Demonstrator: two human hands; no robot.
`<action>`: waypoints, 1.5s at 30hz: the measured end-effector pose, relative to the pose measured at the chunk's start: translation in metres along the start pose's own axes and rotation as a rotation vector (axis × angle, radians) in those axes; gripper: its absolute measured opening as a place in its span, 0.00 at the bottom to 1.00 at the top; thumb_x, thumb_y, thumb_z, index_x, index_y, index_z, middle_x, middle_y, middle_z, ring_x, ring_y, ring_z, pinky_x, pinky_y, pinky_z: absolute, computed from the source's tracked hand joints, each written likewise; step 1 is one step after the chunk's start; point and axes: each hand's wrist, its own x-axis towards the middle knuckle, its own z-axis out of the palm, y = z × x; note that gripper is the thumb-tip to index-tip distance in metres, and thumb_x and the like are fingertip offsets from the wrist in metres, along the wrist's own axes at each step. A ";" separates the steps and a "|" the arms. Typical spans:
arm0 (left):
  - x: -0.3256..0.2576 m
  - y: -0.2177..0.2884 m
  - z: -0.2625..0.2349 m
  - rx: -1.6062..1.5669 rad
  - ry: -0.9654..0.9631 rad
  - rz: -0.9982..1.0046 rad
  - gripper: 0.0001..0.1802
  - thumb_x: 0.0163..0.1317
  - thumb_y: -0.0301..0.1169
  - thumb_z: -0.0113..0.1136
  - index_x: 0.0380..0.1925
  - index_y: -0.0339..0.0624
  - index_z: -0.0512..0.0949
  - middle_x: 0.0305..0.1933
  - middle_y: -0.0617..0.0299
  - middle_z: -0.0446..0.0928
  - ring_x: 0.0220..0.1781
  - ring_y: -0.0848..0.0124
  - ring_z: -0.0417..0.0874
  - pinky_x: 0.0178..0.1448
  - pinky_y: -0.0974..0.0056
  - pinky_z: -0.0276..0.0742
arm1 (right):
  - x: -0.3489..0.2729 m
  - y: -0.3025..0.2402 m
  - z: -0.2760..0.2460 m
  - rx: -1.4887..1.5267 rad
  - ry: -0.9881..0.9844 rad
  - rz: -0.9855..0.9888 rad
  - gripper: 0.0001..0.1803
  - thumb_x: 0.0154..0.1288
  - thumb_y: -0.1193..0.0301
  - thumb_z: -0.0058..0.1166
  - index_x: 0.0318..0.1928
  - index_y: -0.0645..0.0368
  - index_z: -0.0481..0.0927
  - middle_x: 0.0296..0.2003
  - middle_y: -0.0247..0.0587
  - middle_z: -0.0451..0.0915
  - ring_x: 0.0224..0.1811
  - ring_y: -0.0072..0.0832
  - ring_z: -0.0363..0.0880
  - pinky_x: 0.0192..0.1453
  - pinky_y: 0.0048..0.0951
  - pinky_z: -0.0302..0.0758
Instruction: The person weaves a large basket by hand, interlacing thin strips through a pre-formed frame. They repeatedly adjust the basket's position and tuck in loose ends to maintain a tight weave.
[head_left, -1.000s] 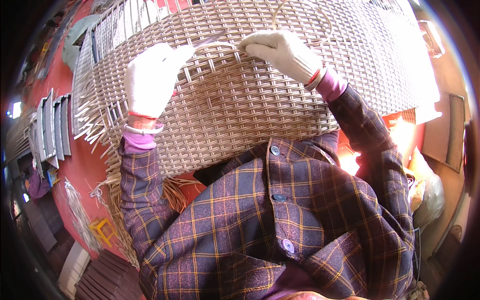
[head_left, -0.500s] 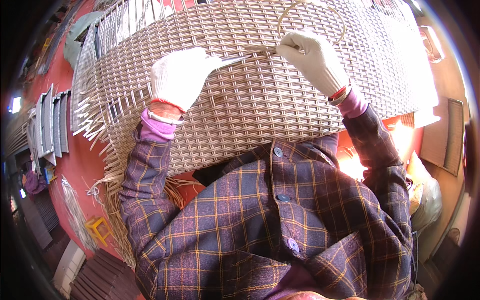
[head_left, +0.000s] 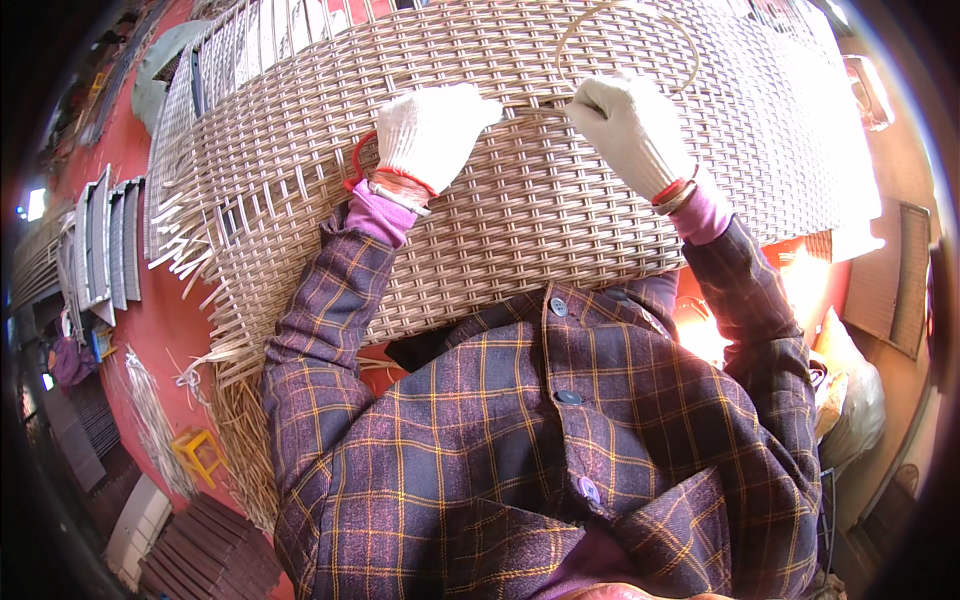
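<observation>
A large panel of woven beige-brown wicker [head_left: 520,215] spreads in front of me. My left hand [head_left: 432,130], in a white knit glove, is closed over the weave near its middle. A red loop handle [head_left: 360,163], which looks like that of scissors, sticks out behind this hand; the blade is hidden now. My right hand [head_left: 632,130], gloved likewise, pinches a thin wicker strand [head_left: 540,110] that runs toward my left fingertips. Beyond the right hand the strand's loose length [head_left: 697,55] curls in a wide loop over the panel.
Unwoven strand ends [head_left: 180,240] stick out along the panel's left edge. A bundle of loose strands [head_left: 245,440] hangs at the lower left, near a small yellow stool [head_left: 198,458] on the red floor. At the right stands a pale plastic bag [head_left: 855,390].
My left hand has moved right, closer to my right hand. The pointed metal blade that showed at its fingertips is now hidden, and the red loop has come into sight. The right hand has shifted slightly.
</observation>
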 end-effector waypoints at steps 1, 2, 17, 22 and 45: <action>-0.002 -0.001 0.001 -0.018 -0.006 -0.030 0.17 0.74 0.54 0.64 0.42 0.59 0.92 0.34 0.68 0.89 0.37 0.62 0.93 0.38 0.52 0.87 | 0.000 0.002 0.005 -0.046 0.032 -0.041 0.14 0.73 0.67 0.63 0.31 0.64 0.82 0.24 0.48 0.81 0.26 0.40 0.81 0.36 0.40 0.76; -0.003 -0.001 0.002 -0.016 -0.014 -0.038 0.17 0.74 0.55 0.64 0.41 0.59 0.91 0.32 0.67 0.88 0.34 0.61 0.91 0.37 0.53 0.87 | 0.001 0.002 0.011 -0.015 0.005 -0.015 0.14 0.73 0.67 0.63 0.31 0.63 0.83 0.24 0.48 0.81 0.26 0.41 0.81 0.36 0.40 0.77; -0.048 -0.063 -0.087 0.173 -0.044 0.112 0.09 0.72 0.37 0.68 0.49 0.64 0.91 0.32 0.71 0.81 0.30 0.74 0.85 0.33 0.63 0.83 | 0.036 -0.041 0.033 0.237 0.033 -0.178 0.17 0.79 0.63 0.62 0.59 0.60 0.90 0.44 0.46 0.93 0.46 0.38 0.91 0.53 0.36 0.84; -0.065 -0.079 -0.100 0.072 0.026 0.148 0.10 0.72 0.36 0.68 0.50 0.62 0.91 0.30 0.72 0.79 0.29 0.74 0.84 0.33 0.64 0.82 | 0.047 -0.053 0.031 0.497 -0.402 0.157 0.19 0.81 0.61 0.59 0.59 0.60 0.91 0.45 0.43 0.93 0.44 0.27 0.89 0.53 0.31 0.84; -0.039 -0.046 -0.011 0.079 -0.012 0.061 0.12 0.75 0.48 0.64 0.53 0.68 0.91 0.40 0.72 0.88 0.38 0.67 0.91 0.41 0.61 0.88 | 0.017 -0.047 0.052 0.146 -0.145 0.123 0.15 0.75 0.62 0.61 0.36 0.60 0.86 0.24 0.48 0.81 0.24 0.36 0.81 0.35 0.37 0.78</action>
